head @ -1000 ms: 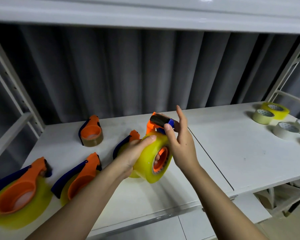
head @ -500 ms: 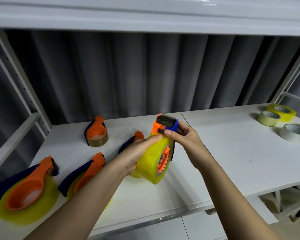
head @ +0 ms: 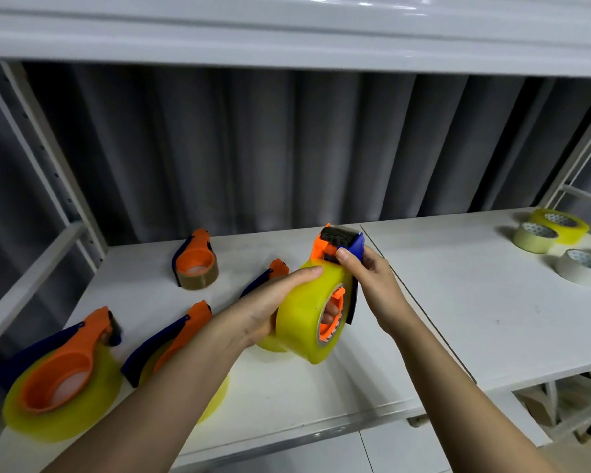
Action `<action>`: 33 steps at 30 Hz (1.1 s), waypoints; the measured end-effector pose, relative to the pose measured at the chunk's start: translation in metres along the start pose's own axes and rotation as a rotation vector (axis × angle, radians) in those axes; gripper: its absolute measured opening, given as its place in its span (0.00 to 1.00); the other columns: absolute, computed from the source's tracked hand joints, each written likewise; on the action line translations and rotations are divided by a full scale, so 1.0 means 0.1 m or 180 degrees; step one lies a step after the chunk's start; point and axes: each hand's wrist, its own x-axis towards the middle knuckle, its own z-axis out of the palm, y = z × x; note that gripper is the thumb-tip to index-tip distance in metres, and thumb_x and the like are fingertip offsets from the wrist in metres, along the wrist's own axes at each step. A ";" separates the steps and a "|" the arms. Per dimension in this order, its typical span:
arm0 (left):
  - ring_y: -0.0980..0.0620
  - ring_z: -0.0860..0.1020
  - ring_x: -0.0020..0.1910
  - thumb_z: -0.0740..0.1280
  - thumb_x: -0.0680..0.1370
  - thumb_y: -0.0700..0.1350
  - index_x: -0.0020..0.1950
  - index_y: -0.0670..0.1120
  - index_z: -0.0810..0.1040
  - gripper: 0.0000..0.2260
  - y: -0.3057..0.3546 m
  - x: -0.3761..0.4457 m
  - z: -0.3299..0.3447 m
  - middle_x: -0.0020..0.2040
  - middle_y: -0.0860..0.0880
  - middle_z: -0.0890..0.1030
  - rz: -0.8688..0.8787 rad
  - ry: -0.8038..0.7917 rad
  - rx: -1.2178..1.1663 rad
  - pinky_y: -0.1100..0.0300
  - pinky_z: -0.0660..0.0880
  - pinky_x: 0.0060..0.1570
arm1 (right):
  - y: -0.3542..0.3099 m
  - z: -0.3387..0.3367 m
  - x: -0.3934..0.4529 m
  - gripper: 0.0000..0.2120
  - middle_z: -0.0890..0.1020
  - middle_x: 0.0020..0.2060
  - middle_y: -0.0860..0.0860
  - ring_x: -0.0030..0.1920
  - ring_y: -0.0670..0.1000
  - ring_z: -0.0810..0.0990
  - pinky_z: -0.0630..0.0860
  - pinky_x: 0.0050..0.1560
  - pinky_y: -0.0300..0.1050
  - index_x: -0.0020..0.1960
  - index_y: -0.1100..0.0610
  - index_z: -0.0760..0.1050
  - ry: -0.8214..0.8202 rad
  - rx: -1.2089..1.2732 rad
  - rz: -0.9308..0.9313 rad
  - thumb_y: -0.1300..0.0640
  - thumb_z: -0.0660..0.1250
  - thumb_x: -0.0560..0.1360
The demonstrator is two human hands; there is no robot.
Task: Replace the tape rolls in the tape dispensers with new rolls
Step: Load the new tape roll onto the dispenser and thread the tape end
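Head view: above the white shelf (head: pixel 458 319), left hand (head: pixel 270 302) cups the yellow tape roll (head: pixel 304 315) while right hand (head: pixel 369 278) pinches the orange-and-blue dispenser (head: pixel 338 240) head.

There was only one view, from a wide-angle camera worn on the person's head. It looked forward and down into a white shelf (head: pixel 458 302), close enough that both forearms entered from the bottom edge and met near the middle of the frame. The upper shelf board (head: pixel 287 35) ran across the top of the frame, bowed by the lens, and a grey curtain (head: pixel 287 148) closed the background behind the shelf.
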 end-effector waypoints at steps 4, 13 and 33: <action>0.47 0.81 0.55 0.73 0.66 0.59 0.60 0.53 0.77 0.24 -0.08 -0.06 -0.09 0.55 0.49 0.83 0.0541 0.0059 0.0015 0.48 0.77 0.58 | -0.03 0.00 0.10 0.14 0.84 0.52 0.53 0.52 0.49 0.83 0.78 0.48 0.36 0.57 0.53 0.78 0.0114 0.0208 0.0219 0.48 0.64 0.76; 0.50 0.81 0.53 0.72 0.69 0.54 0.57 0.54 0.76 0.18 -0.05 -0.17 -0.15 0.51 0.53 0.83 0.0884 0.0130 -0.0069 0.50 0.77 0.56 | 0.01 0.10 0.37 0.26 0.82 0.53 0.53 0.54 0.52 0.81 0.75 0.56 0.47 0.58 0.53 0.75 -0.0253 -0.0392 0.0999 0.34 0.54 0.76; 0.48 0.79 0.55 0.72 0.67 0.60 0.68 0.48 0.71 0.33 0.22 0.03 -0.77 0.58 0.47 0.79 0.1259 0.1459 0.1122 0.52 0.78 0.52 | -0.13 0.96 0.48 0.12 0.80 0.47 0.55 0.48 0.52 0.79 0.77 0.49 0.44 0.52 0.57 0.77 -0.0564 0.0833 0.1397 0.48 0.64 0.78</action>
